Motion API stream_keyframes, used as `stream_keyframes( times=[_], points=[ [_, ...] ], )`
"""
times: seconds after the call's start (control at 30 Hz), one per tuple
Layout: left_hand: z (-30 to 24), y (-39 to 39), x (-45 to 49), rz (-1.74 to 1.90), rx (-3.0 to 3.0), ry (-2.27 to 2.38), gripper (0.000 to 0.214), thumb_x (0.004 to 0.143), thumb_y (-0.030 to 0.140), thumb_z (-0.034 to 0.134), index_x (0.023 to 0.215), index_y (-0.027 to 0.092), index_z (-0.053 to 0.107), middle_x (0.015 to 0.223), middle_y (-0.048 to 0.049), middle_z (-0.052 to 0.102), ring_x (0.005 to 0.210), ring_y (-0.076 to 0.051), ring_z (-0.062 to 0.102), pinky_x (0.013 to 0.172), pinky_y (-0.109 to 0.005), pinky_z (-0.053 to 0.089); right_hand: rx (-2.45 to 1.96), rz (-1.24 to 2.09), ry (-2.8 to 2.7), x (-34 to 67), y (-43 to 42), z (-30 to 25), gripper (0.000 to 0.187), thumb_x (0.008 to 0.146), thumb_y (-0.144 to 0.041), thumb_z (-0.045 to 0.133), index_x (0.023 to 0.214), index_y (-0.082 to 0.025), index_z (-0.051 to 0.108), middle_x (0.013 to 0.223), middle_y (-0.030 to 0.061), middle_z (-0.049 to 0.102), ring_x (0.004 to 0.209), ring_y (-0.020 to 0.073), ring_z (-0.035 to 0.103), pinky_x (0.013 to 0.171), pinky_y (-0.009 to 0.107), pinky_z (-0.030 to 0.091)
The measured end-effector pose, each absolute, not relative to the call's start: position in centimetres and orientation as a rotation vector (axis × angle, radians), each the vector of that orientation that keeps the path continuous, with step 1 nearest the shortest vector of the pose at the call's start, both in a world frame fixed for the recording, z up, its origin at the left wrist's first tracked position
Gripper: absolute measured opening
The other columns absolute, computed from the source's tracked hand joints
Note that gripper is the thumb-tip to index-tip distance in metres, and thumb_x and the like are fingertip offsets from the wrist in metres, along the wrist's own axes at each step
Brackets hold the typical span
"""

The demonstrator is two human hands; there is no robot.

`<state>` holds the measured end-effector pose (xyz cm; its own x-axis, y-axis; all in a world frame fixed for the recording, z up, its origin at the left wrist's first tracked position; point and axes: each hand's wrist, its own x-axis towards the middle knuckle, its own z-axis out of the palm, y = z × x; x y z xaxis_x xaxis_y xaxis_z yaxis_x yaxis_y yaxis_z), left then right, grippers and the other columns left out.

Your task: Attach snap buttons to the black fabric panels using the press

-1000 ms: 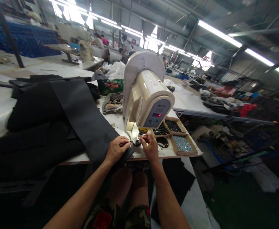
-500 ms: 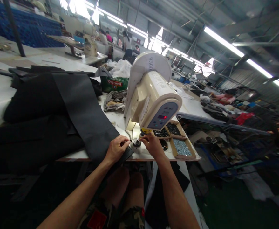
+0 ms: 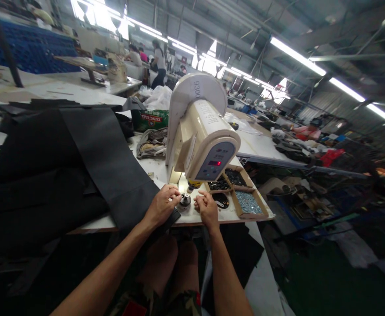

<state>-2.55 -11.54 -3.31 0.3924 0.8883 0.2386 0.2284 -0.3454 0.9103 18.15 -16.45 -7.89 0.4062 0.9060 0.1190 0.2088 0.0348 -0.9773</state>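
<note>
A cream snap-fastening press stands before me, its panel showing a red lit digit. My left hand is beside the round metal lower die, thumb and forefinger pinching a small dark piece too small to name surely. Under its wrist lies the end of a long black fabric strip. To the right of the die, my right hand hovers with loosely curled fingers, their tips apart and nothing visible in them. The upper punch is above the die.
Cardboard trays hold silvery small parts and black small parts. A round dish sits close to my right hand. Black fabric is heaped on the left. Behind are a green carton and grey cloth.
My right hand has come down and away from the upper punch, its fingers loosening. My left hand remains by the die. The view has shifted slightly to the right.
</note>
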Motion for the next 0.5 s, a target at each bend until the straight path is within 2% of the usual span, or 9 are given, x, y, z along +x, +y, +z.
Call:
stream_keyframes(
  times=[0.1,0.27,0.5],
  points=[
    [-2.5,-10.8,-1.4,0.896,1.929,1.001,0.02,0.092,0.033,0.056,0.086,0.02,0.069,0.113,-0.0053,0.06,0.091,-0.017,0.064,0.087,-0.031,0.051,-1.499,0.687,-1.085,17.9,-16.7,-8.8,0.037,0.092,-0.048,0.064,0.113,-0.018,0.067,0.088,0.0064,0.077,0.069,0.0181,0.072,0.064,0.029,0.058],
    [-2.2,-9.2,-0.3,0.731,2.007,1.039,0.019,0.088,0.032,0.058,0.08,0.018,0.068,0.111,-0.007,0.058,0.077,-0.015,0.061,0.08,-0.031,0.05,-1.564,0.598,-1.184,17.7,-16.7,-9.2,0.03,0.094,-0.046,0.062,0.111,-0.023,0.07,0.087,0.0039,0.078,0.071,0.0195,0.074,0.07,0.03,0.059],
    [-1.9,-7.2,-0.2,0.579,2.18,0.982,0.02,0.083,0.026,0.054,0.072,0.017,0.068,0.09,-0.0066,0.06,0.085,-0.019,0.06,0.077,-0.029,0.045,-1.605,0.514,-1.251,17.6,-16.9,-8.9,0.025,0.095,-0.044,0.06,0.107,-0.025,0.071,0.089,0.0033,0.079,0.075,0.02,0.075,0.072,0.03,0.058]
  ],
)
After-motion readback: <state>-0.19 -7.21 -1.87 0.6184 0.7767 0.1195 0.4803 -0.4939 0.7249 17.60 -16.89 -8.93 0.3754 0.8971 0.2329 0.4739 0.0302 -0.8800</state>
